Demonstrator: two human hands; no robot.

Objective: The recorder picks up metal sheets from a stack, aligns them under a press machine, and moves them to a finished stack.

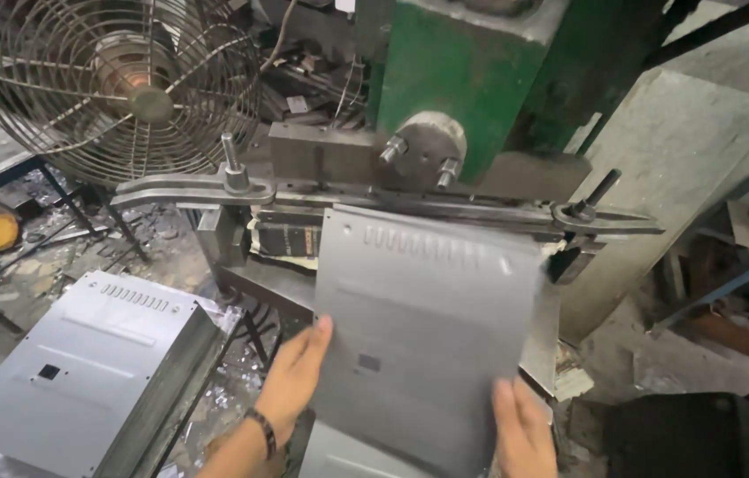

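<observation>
Under the green press frame [454,80], both hands grip a flat grey slotted metal panel [423,319]: left hand [290,376] clasping its left edge, right hand [523,434] its lower right corner.

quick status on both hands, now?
Left hand: closed on the left edge of the grey metal sheet.
Right hand: gripping the sheet's lower right edge.

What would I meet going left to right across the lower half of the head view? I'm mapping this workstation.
Stack of grey metal panels → left hand → grey sheet being held → right hand → dark block on the floor.
</observation>
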